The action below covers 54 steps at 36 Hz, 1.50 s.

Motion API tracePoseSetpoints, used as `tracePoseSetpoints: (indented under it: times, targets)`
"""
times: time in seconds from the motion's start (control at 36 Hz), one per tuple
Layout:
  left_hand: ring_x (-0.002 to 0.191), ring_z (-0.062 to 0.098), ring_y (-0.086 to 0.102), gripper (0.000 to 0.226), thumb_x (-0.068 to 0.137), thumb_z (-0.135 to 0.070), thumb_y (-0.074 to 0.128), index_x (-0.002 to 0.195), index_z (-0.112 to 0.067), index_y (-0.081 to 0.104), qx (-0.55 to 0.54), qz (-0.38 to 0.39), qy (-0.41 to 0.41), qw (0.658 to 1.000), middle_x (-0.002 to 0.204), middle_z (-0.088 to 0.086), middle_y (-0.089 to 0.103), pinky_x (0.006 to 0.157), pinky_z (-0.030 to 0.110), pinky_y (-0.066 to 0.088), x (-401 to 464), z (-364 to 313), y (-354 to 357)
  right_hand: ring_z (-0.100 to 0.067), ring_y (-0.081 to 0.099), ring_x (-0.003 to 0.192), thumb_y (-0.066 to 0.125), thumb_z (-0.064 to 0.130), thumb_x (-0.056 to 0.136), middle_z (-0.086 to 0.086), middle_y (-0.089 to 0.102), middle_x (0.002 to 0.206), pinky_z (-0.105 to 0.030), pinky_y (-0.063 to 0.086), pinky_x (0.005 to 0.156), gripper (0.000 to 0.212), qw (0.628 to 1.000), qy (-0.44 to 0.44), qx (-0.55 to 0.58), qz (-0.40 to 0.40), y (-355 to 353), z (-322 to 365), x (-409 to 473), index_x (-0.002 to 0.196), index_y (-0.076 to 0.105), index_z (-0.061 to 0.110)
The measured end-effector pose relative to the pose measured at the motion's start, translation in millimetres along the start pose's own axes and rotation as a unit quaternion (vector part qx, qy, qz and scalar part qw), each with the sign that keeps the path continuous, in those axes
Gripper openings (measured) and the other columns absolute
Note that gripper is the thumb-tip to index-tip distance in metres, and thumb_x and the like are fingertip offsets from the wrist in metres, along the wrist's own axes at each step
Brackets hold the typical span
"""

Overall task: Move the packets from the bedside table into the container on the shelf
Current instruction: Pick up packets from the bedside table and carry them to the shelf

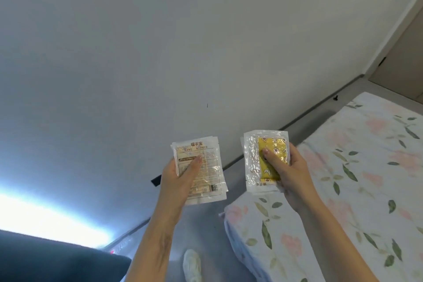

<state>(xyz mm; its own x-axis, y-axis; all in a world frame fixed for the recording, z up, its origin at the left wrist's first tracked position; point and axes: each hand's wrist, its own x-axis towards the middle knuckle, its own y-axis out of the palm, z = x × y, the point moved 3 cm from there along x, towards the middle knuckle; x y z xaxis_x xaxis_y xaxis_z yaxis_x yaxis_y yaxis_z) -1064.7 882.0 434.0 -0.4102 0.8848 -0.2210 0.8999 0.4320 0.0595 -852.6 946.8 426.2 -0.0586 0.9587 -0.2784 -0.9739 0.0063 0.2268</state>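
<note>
Left hand (180, 176) holds a packet stack (201, 171); right hand (290, 167) holds another packet bundle (265, 158) beside it, apart. Bed (343, 190) lies right, wall (160, 52) behind.

Packets (201, 171) and (265, 158): glossy clear plastic, crinkled. Bedsheet (366, 167): matt floral cloth. Wall (160, 52): smooth, matt.

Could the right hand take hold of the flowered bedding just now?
Probably not as is: the right hand already grips packets. The bedding lies just below it with nothing between, so only its full grip hinders.
</note>
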Motion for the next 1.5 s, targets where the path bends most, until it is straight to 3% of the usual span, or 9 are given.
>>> tracePoseSetpoints:
  times: [0.17, 0.28, 0.36, 0.67, 0.78, 1.06, 1.31, 1.42, 1.5]
  targets:
    - [0.073, 0.009, 0.072, 0.010, 0.089, -0.015, 0.064, 0.094, -0.023, 0.066, 0.012, 0.032, -0.022, 0.999, 0.080, -0.010, 0.075, 0.056, 0.020, 0.056, 91, -9, -12, -0.016, 0.072, 0.076, 0.069, 0.015, 0.084, -0.002, 0.072, 0.095, -0.030, 0.056, 0.058, 0.023, 0.999, -0.017, 0.022, -0.045, 45, 0, 70, 0.104, 0.062, 0.023]
    - [0.079, 0.014, 0.073, 0.012, 0.088, -0.017, 0.064, 0.100, -0.020, 0.068, 0.020, 0.085, -0.027, 0.996, 0.088, -0.005, 0.076, 0.064, 0.028, 0.058, 149, -22, -9, -0.020, 0.071, 0.079, 0.070, 0.016, 0.084, -0.003, 0.072, 0.095, -0.030, 0.055, 0.056, 0.020, 0.995, -0.033, 0.023, -0.096, 64, 1, 108, 0.101, 0.063, 0.025]
    - [0.077, 0.013, 0.073, 0.011, 0.089, -0.016, 0.064, 0.098, -0.020, 0.068, 0.013, 0.125, -0.023, 0.992, 0.087, -0.005, 0.076, 0.058, 0.022, 0.056, 185, -33, 3, -0.022, 0.071, 0.080, 0.070, 0.017, 0.083, -0.004, 0.072, 0.096, -0.032, 0.055, 0.059, 0.022, 0.990, -0.039, 0.025, -0.133, 70, 4, 131, 0.103, 0.063, 0.023]
    - [0.081, 0.014, 0.073, 0.010, 0.087, -0.017, 0.066, 0.097, -0.020, 0.068, 0.031, 0.242, -0.044, 0.969, 0.090, -0.003, 0.076, 0.065, 0.024, 0.058, 277, -39, 83, -0.012, 0.071, 0.070, 0.069, 0.016, 0.083, 0.002, 0.072, 0.088, -0.028, 0.055, 0.054, 0.016, 0.964, -0.069, 0.059, -0.248, 50, 24, 187, 0.097, 0.063, 0.022]
    - [0.079, 0.012, 0.073, 0.009, 0.088, -0.016, 0.065, 0.096, -0.020, 0.068, 0.034, 0.269, -0.047, 0.962, 0.086, -0.006, 0.076, 0.063, 0.023, 0.057, 311, -40, 122, -0.014, 0.072, 0.076, 0.069, 0.015, 0.084, 0.006, 0.074, 0.086, -0.032, 0.058, 0.064, 0.018, 0.949, -0.087, 0.068, -0.295, 30, 35, 217, 0.093, 0.063, 0.029]
    - [0.078, 0.011, 0.073, 0.008, 0.088, -0.020, 0.065, 0.096, -0.023, 0.068, 0.058, 0.350, -0.035, 0.934, 0.085, -0.009, 0.076, 0.069, 0.030, 0.057, 418, -50, 312, -0.017, 0.070, 0.085, 0.069, 0.020, 0.084, 0.002, 0.070, 0.099, -0.027, 0.060, 0.062, 0.021, 0.902, -0.121, 0.078, -0.407, -97, 97, 337, 0.099, 0.060, 0.031]
    - [0.077, 0.008, 0.072, 0.007, 0.089, -0.020, 0.064, 0.095, -0.024, 0.067, 0.056, 0.402, -0.039, 0.913, 0.084, -0.012, 0.075, 0.066, 0.025, 0.057, 491, -65, 523, -0.011, 0.071, 0.073, 0.069, 0.018, 0.083, 0.000, 0.070, 0.097, -0.025, 0.058, 0.058, 0.022, 0.865, -0.129, 0.084, -0.478, -247, 177, 433, 0.103, 0.061, 0.026]
    - [0.077, 0.006, 0.072, 0.008, 0.089, -0.020, 0.064, 0.095, -0.025, 0.067, 0.060, 0.408, -0.036, 0.910, 0.083, -0.013, 0.075, 0.065, 0.024, 0.057, 519, -76, 594, -0.017, 0.070, 0.083, 0.069, 0.019, 0.084, -0.001, 0.070, 0.101, -0.028, 0.058, 0.062, 0.032, 0.855, -0.115, 0.082, -0.500, -295, 206, 467, 0.114, 0.059, 0.020]
    - [0.077, 0.008, 0.072, 0.008, 0.089, -0.019, 0.064, 0.094, -0.024, 0.067, 0.056, 0.408, -0.040, 0.910, 0.083, -0.012, 0.075, 0.067, 0.026, 0.058, 542, -83, 644, -0.020, 0.070, 0.087, 0.069, 0.021, 0.083, -0.002, 0.070, 0.102, -0.034, 0.058, 0.069, 0.027, 0.851, -0.109, 0.079, -0.507, -324, 224, 496, 0.108, 0.060, 0.024]
